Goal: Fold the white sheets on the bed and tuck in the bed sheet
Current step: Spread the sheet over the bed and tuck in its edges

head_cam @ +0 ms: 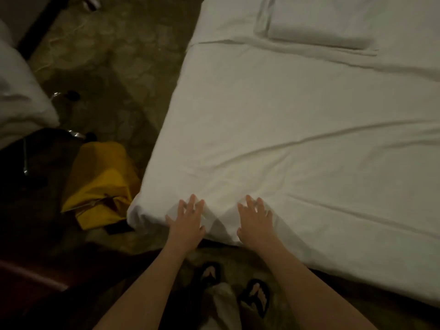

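The room is dim, with a mottled brownish floor (107, 55) running along the side of a bed (416, 289) that fills the right and centre of the view. A white bed sheet (273, 129) covers the mattress, mostly smooth, with long shallow creases fanning from the near corner toward the right and a bunched corner hanging low at the near left edge. Farther up the bed lies a folded white sheet (316, 22), set flat on a ridge of rumpled cloth. Both hands lie near the foot edge, close to that corner: the left hand (187, 221) rests flat with fingers spread, and the right hand (254, 222) rests just beside it, fingers likewise spread and straight, palms down on the sheet. On the floor left of the corner sits a yellow bag (100, 184), next to dark luggage (35, 163). White bedding (21, 96) shows at the far left. Below the arms, two feet in dark sandals (254, 296) stand on the floor.
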The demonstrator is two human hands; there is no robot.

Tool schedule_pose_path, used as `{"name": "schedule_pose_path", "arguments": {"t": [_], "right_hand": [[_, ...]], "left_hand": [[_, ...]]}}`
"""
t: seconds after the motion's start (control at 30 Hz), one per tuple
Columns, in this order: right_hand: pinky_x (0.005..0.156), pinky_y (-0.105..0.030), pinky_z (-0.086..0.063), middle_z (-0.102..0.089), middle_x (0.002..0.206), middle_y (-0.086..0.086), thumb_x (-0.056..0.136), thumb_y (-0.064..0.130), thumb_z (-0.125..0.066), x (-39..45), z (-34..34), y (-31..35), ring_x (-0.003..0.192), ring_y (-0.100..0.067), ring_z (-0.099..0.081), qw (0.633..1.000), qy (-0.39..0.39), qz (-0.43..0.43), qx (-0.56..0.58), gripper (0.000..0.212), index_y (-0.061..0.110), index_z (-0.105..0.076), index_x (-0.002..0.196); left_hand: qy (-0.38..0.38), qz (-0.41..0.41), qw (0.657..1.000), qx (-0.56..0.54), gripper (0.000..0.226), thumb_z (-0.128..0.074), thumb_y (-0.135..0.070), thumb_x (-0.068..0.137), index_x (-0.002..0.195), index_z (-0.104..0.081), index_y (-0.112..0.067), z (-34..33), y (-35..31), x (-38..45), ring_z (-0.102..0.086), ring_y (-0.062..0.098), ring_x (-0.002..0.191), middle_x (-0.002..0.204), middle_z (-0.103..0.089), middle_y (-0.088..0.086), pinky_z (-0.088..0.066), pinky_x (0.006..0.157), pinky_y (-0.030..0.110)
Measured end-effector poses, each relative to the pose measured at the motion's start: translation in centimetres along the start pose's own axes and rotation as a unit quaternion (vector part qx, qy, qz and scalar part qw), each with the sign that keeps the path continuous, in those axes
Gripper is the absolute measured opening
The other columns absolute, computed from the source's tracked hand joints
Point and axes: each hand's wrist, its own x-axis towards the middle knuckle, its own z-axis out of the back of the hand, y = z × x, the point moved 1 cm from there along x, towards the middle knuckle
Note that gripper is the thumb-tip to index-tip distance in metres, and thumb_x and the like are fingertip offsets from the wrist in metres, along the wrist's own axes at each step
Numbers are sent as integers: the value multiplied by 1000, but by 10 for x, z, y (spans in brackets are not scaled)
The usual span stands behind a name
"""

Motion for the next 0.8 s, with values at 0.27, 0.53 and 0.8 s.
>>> {"name": "schedule_pose_path", "arguments": {"t": [0.27,0.53,0.8], "right_hand": [[114,-49,-20,-9,158,-7,93,29,-52,24,-25,112,143,-31,-13,996,-43,66,-32,58,20,-27,145],[115,-53,-13,-13,157,-4,92,31,-53,70,-16,195,144,-27,-12,993,-82,61,-59,59,21,-28,144],[116,-50,-19,-11,158,-4,93,33,-52,85,-19,220,145,-28,-6,993,-89,43,-70,59,23,-26,145]], "left_hand": [[-70,75,990,-96,66,-43,-31,97,152,-8,-20,-10,102,-5,-10,29,146,161,-1,2,-18,114,60],[-54,202,923,-323,81,-56,-16,93,152,-2,-9,4,196,37,-27,34,140,157,-18,13,-29,111,54],[1,231,876,-422,36,-56,-17,94,126,-48,-1,-8,213,68,-54,34,115,125,-55,18,-47,93,39]]}}
